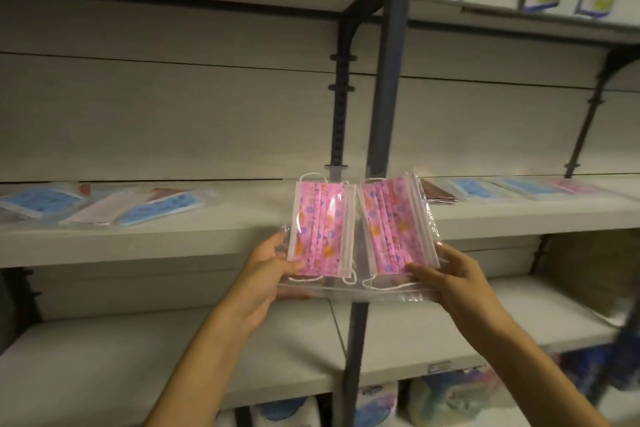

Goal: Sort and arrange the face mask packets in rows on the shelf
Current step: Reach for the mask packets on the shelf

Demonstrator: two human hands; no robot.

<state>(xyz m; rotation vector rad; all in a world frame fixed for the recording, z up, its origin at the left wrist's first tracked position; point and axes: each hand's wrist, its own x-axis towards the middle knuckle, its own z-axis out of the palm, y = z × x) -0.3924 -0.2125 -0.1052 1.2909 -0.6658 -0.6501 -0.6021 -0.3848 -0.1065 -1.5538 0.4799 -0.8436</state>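
Before the shelf [214, 236]: a clear packet [358, 239] with two pink masks is held in the air at the front edge, over the upright post.
Placement advice: keep packet flat and level; set it on bare shelf between the blue packets [104, 206] at left and right-hand packets [512, 188], edges square.
Left hand [268, 274]: pinches the packet's lower left corner, thumb on top.
Right hand [457, 276]: pinches the lower right corner likewise.
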